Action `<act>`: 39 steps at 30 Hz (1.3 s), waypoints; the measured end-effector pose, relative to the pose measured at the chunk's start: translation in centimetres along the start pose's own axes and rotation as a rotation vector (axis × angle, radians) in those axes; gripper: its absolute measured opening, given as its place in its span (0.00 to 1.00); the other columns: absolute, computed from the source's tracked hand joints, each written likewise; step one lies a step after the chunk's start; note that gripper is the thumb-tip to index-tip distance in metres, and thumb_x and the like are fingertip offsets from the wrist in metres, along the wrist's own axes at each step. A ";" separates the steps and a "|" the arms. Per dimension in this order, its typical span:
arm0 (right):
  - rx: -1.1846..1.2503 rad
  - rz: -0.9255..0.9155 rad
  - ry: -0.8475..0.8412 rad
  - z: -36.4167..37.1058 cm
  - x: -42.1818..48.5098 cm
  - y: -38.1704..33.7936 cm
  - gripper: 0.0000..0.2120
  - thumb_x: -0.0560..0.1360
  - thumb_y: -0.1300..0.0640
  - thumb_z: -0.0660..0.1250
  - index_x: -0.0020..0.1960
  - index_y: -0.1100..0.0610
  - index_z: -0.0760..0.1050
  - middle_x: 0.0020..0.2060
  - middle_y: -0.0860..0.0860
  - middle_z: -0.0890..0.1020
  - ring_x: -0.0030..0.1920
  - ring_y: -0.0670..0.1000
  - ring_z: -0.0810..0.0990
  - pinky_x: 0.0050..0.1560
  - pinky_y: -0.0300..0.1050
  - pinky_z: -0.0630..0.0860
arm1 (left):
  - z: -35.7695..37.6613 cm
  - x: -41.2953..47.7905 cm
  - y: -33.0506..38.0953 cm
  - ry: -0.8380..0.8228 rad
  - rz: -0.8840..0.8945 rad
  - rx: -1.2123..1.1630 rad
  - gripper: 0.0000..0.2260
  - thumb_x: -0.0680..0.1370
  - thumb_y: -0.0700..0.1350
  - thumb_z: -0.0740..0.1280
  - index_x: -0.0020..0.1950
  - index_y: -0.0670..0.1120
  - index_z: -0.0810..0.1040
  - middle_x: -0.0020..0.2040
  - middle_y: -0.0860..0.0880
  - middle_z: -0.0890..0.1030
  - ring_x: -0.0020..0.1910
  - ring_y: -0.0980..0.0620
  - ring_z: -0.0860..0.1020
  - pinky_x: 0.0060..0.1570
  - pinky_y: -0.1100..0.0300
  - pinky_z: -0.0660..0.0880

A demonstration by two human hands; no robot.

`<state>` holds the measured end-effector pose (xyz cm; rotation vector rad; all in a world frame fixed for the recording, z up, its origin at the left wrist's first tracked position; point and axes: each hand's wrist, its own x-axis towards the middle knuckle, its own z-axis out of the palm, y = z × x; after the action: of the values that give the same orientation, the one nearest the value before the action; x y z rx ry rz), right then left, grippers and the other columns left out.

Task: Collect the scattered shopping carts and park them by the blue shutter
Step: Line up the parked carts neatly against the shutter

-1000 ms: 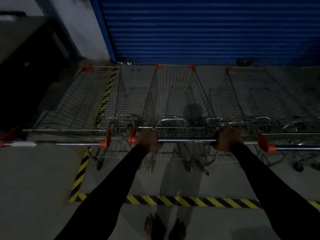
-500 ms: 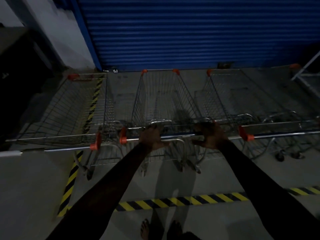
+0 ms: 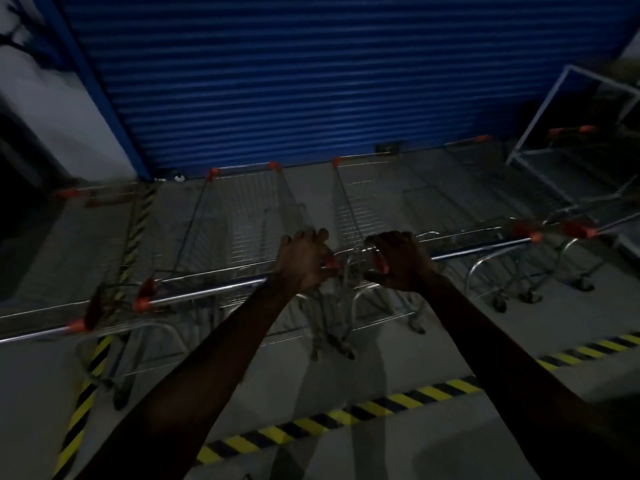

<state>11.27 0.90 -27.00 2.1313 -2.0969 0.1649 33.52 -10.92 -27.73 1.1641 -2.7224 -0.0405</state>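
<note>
Carts already stand in a row facing the blue shutter [image 3: 311,81]: one at the left [image 3: 104,244], the middle cart [image 3: 242,230] and another to its right [image 3: 415,209], with more beyond in the dim right corner. Your left hand [image 3: 301,261] is closed on the right end of the middle cart's handle, while your right hand [image 3: 398,261] is closed on the left end of the neighbour's handle. Most of the parking looks done; you probably only need to square these two. Whether stray carts remain behind you cannot be told.

left hand [image 3: 304,263]: fingers curled, arm extended | right hand [image 3: 398,261]: fingers curled, arm extended
</note>
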 end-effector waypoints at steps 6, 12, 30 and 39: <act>0.080 0.081 0.038 -0.9 -5.9 11.1 0.35 0.71 0.30 0.66 0.71 0.50 0.71 0.66 0.48 0.77 0.66 0.54 0.74 0.65 0.55 0.67 | 2.5 3.3 11.9 -0.016 -0.069 -0.081 0.35 0.68 0.70 0.69 0.68 0.52 0.69 0.63 0.48 0.75 0.62 0.43 0.75 0.59 0.46 0.69; 0.126 0.108 -0.005 -0.3 -8.8 19.9 0.38 0.72 0.30 0.65 0.73 0.51 0.68 0.68 0.49 0.75 0.68 0.54 0.72 0.69 0.55 0.66 | 5.2 6.5 19.9 -0.093 -0.041 -0.093 0.37 0.69 0.71 0.68 0.70 0.52 0.67 0.66 0.48 0.73 0.63 0.42 0.73 0.60 0.45 0.69; -0.310 0.048 -0.555 4.7 -5.3 37.0 0.21 0.80 0.38 0.55 0.66 0.46 0.73 0.66 0.44 0.78 0.72 0.49 0.70 0.77 0.52 0.51 | 12.7 12.2 20.9 -0.300 -0.191 0.134 0.20 0.77 0.62 0.63 0.58 0.48 0.78 0.56 0.47 0.82 0.58 0.45 0.80 0.64 0.51 0.69; -0.333 0.055 -0.621 8.3 -2.5 39.1 0.21 0.75 0.38 0.60 0.56 0.51 0.79 0.57 0.49 0.83 0.61 0.53 0.79 0.70 0.53 0.61 | 14.1 12.9 20.1 -0.304 -0.182 0.278 0.18 0.73 0.61 0.60 0.49 0.49 0.80 0.44 0.47 0.84 0.43 0.46 0.82 0.64 0.48 0.66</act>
<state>-28.04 1.34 -34.50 2.0873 -2.2587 -0.8840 7.98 -6.94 -37.67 1.6000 -2.9424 0.1548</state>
